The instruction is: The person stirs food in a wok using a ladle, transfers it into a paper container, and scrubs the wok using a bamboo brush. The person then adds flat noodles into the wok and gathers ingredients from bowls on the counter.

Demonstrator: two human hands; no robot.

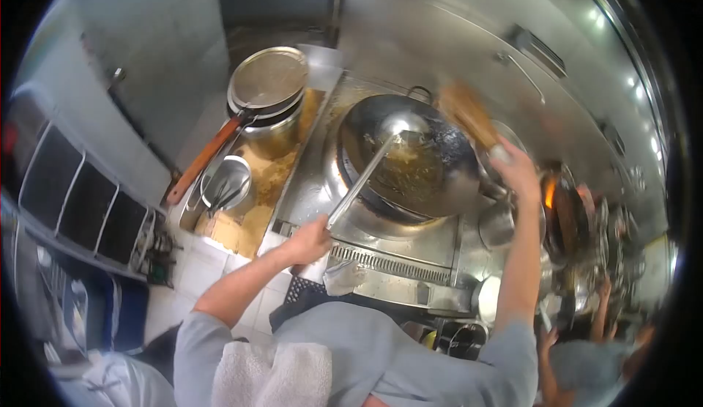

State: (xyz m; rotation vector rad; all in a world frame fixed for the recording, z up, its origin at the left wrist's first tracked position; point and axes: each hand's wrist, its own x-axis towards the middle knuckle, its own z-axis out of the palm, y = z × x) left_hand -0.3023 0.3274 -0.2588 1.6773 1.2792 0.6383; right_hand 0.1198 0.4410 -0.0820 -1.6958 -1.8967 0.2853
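My left hand (309, 241) is wrapped round the handle of a long metal ladle (360, 186). The ladle's round bowl is over the large dark wok (458, 187), which has some yellowish-brown liquid (408, 171) in its middle. At the wok's right side my right hand (517, 169) is closed on the lower end of a brown brush (469, 114). The brush is raised over the wok's right rim, its upper end blurred.
A strainer (268, 77) with a wooden handle lies across a metal pot (274, 137) at the left. Below it is a small bowl (226, 181). On the right, a flame (550, 192) burns near another wok. A co-worker (597, 370) is at the lower right.
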